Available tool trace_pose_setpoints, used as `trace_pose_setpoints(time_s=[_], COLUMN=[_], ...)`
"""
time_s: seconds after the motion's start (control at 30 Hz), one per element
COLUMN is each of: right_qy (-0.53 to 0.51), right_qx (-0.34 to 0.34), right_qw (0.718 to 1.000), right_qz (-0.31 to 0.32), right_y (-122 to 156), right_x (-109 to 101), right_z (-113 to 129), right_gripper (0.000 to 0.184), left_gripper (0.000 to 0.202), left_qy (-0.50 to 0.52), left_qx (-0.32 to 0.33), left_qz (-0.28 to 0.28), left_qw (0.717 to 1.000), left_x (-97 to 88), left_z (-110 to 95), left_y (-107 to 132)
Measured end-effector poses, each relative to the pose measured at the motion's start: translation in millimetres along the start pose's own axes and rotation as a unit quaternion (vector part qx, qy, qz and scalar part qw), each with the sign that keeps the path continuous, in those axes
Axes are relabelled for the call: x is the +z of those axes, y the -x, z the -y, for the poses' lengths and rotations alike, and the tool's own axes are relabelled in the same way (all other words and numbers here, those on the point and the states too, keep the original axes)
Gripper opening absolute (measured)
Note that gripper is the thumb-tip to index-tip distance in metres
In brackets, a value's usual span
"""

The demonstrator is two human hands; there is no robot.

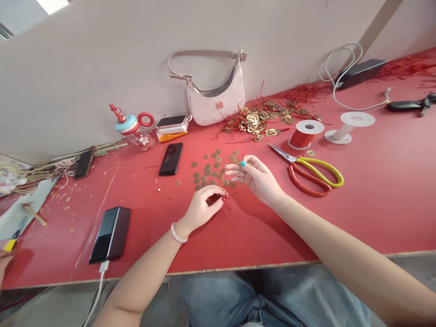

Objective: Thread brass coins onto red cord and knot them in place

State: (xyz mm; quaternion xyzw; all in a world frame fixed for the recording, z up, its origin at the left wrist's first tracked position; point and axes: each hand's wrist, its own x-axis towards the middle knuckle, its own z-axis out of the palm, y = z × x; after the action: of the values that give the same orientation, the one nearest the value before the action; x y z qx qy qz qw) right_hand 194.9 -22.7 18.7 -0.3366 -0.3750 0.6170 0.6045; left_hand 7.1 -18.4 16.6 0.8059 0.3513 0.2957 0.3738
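My left hand is closed, pinching a small bundle of red cord between thumb and forefinger just above the red table. To the right and slightly higher is my right hand, thumb and forefinger together while its other fingers reach left. A thin red strand rises from the left hand toward it, and a short bit shows at the right thumb; exactly how it is gripped is hard to see. Several brass coins with centre holes lie scattered just beyond both hands.
Scissors, a red cord spool and a white spool lie right. Behind are corded coins and a handbag. Left are a phone, a cup and a cabled power bank. Another person's hand shows far left.
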Motion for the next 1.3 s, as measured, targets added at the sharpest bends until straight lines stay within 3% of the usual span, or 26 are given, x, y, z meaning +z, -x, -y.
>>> trace_pose_setpoints(time_s=[0.27, 0.5, 0.63, 0.8, 0.9, 1.13, 1.3], right_qy=[0.074, 0.192, 0.267, 0.291, 0.31, 0.341, 0.343], right_qx=[-0.067, -0.138, -0.153, -0.143, -0.127, -0.114, -0.124], right_qw=[0.994, 0.968, 0.948, 0.943, 0.942, 0.916, 0.91], right_qz=[-0.048, -0.083, -0.076, -0.074, -0.029, 0.181, 0.196], right_y=[-2, 0, 2, 3, 4, 12, 12], right_x=[0, -1, -1, -3, -3, 3, 2], right_z=[-1, -4, -4, -6, -6, 3, 1], right_gripper=[0.02, 0.02, 0.015, 0.01, 0.006, 0.01, 0.005], left_gripper=[0.012, 0.012, 0.011, 0.01, 0.012, 0.014, 0.016], left_qy=[0.083, 0.138, 0.162, 0.18, 0.197, 0.221, 0.217], left_qx=[-0.043, -0.05, -0.043, -0.046, -0.05, -0.085, -0.101], left_qz=[0.02, 0.029, 0.039, 0.054, 0.052, 0.028, 0.004], left_qw=[0.995, 0.989, 0.985, 0.981, 0.978, 0.971, 0.971], left_x=[-0.7, -1.9, -2.7, -4.1, -4.7, -4.4, -5.1], left_z=[2, 3, 1, -3, -4, -1, 4], left_y=[1, 1, 2, 3, 2, 1, 2])
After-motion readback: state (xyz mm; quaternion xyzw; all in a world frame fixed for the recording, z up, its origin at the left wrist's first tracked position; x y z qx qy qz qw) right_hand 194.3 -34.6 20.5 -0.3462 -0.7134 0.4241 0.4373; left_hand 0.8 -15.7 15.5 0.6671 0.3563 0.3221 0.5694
